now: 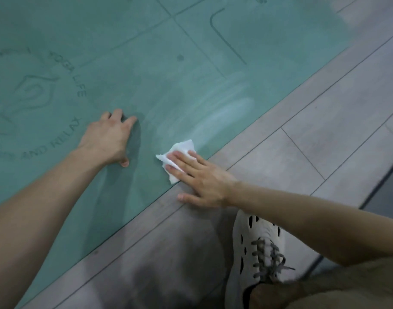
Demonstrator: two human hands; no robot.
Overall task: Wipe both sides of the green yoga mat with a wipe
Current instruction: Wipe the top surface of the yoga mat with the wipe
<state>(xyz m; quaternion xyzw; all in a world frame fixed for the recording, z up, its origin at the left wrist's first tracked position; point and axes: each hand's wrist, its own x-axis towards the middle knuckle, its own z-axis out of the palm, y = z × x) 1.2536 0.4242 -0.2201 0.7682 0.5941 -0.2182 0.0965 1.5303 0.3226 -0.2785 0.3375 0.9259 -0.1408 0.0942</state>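
Note:
The green yoga mat (146, 63) lies flat on the floor and fills the upper left of the view, printed side up with lines and lettering. Near its right edge, my right hand (200, 181) presses a crumpled white wipe (180, 152) onto the mat with straight fingers; the thumb lies on the floor just off the edge. My left hand (108, 137) rests on the mat to the left of the wipe, fingers spread and bent at the tips, holding nothing. Pale wet streaks arc across the mat beyond the wipe.
Grey wood-look floor planks (313, 121) run along the mat's right edge. My foot in a white perforated shoe (255, 253) with grey laces stands on the floor below my right forearm. A dark strip (387, 192) borders the floor at far right.

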